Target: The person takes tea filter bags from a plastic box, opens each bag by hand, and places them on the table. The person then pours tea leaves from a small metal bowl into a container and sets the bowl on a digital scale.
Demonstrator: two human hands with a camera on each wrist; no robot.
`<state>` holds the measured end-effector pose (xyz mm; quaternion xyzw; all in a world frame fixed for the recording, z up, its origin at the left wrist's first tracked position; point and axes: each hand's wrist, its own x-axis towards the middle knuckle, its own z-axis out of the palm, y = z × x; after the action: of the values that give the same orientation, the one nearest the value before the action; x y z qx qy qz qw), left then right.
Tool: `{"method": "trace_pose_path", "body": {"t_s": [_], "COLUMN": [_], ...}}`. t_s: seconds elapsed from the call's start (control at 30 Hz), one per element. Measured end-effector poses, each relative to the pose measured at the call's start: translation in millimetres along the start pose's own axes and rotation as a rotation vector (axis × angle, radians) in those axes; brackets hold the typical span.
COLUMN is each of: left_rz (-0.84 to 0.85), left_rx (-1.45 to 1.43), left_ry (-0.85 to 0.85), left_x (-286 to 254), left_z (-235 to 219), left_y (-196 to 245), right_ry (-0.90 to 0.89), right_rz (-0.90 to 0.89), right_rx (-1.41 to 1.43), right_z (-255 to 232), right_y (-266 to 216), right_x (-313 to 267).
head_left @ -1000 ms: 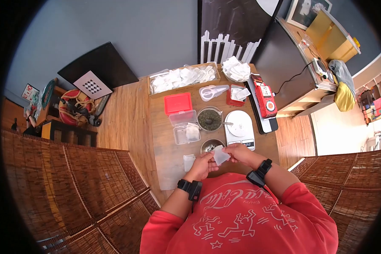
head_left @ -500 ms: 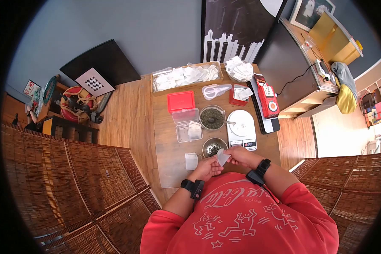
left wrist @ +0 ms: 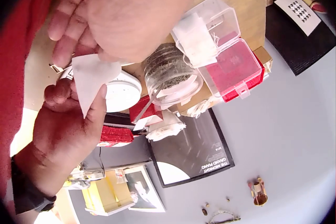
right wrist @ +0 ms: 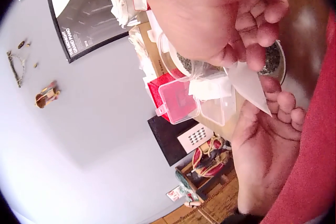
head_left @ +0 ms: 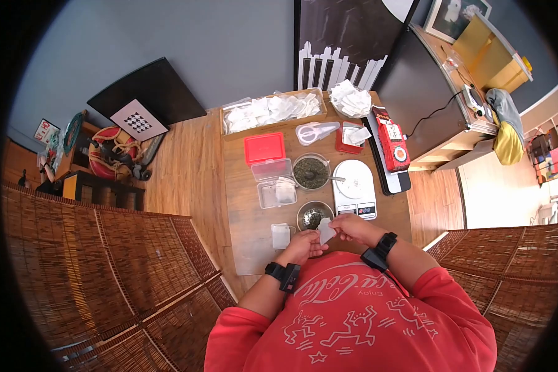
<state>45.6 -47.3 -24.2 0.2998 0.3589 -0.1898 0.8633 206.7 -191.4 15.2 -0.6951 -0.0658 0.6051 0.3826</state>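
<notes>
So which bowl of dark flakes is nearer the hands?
The head view's lower bowl, just beyond the left hand and right hand; the other bowl, with a spoon, is farther.

A poster (head_left: 347,37) stands at the far wall (head_left: 229,43), a yellow box (head_left: 482,57) on the right-hand cabinet (head_left: 418,87), woven screens (head_left: 115,266) near left.

Two of a kind: left grip (head_left: 305,247) and right grip (head_left: 351,228); far leaf bowl (head_left: 311,188) and near leaf bowl (head_left: 302,214); left wrist camera (head_left: 287,279) and right wrist camera (head_left: 372,259). One each: held white pouch (head_left: 327,232), spoon (head_left: 338,179), white scale (head_left: 354,189), clear box (head_left: 267,196), flat red box (head_left: 265,149), red packet (head_left: 393,147), wooden tray (head_left: 276,128), bench (head_left: 248,245). Too many to count: heaped pouches (head_left: 273,110).
</notes>
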Motion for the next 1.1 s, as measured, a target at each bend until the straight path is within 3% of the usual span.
{"method": "trace_pose_path", "body": {"t_s": [0.2, 0.33, 0.6, 0.7, 0.87, 1.0, 1.03, 1.07, 1.1], "left_rz": [0.025, 0.192, 0.539, 0.55, 0.788, 0.818, 0.713, 0.607, 0.606], "left_rx": [0.044, 0.211, 0.363, 0.365, 0.262, 0.354, 0.357, 0.36, 0.36], "left_ry": [0.067, 0.095, 0.159, 0.225, 0.17, 0.171, 0.164, 0.157, 0.157], "left_x": [-3.3, 10.3, 27.7, 22.6, 30.0, 22.9, 17.1, 14.1, 13.5], "left_z": [4.0, -5.2, -14.9, -9.2, -9.6, -4.5, -1.5, -0.7, -2.4], "left_y": [0.4, -8.4, -14.9, -10.0, -8.3, 0.4, 4.5, 7.2, 8.9], "right_ry": [0.07, 0.074, 0.237, 0.231, 0.233, 0.256, 0.256, 0.26, 0.264], "right_rz": [0.014, 0.043, -0.394, -0.357, -0.356, -0.517, -0.517, -0.436, -0.354], "right_rx": [0.01, 0.035, -0.166, -0.172, -0.185, -0.173, -0.173, -0.155, -0.137], "right_z": [-1.8, -0.2, 8.0, 7.7, 5.7, 9.1, 10.7, 11.8, 12.2], "right_y": [2.8, -1.0, 1.1, -7.7, -5.6, 2.9, -1.9, -7.5, -11.1], "right_x": [4.4, 3.9, 1.5, -3.4, 0.3, 8.4, 5.1, 0.0, -3.4]}}
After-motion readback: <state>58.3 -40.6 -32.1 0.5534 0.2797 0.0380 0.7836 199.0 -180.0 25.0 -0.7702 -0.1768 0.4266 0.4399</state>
